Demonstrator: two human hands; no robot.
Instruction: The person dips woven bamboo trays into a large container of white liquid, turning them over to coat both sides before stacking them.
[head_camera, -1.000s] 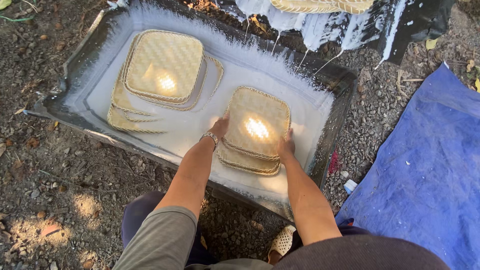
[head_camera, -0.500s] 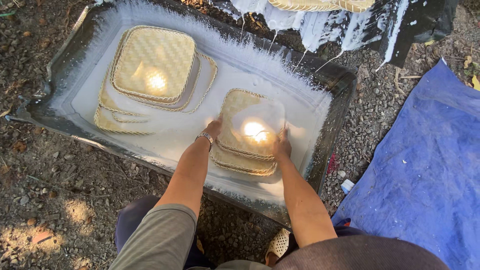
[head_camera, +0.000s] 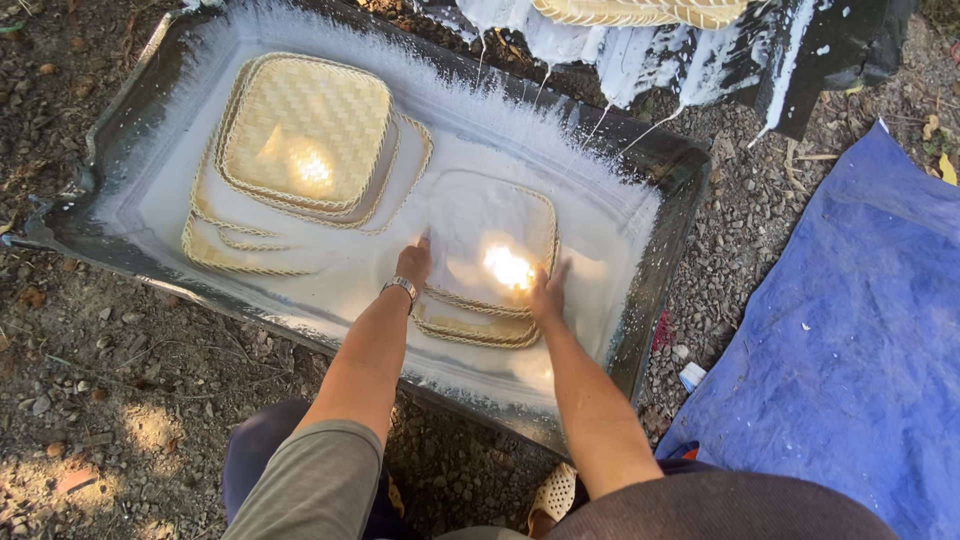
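**Tray dunk – watch the slosh**

Stack of woven trays (head_camera: 300, 140) sits at trough's (head_camera: 660, 250) left end. Your left hand (head_camera: 413, 262) & right hand (head_camera: 546, 292), fingers spread, press the submerged tray (head_camera: 480, 225) flat near the right end. Uneven push could tip it, spilling white liquid (head_camera: 400, 270) over the rim.

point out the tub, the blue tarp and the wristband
tub (head_camera: 668, 250), head view, on its dark right wall
blue tarp (head_camera: 850, 350), head view, on its middle
wristband (head_camera: 401, 286), head view, on the band at the left wrist
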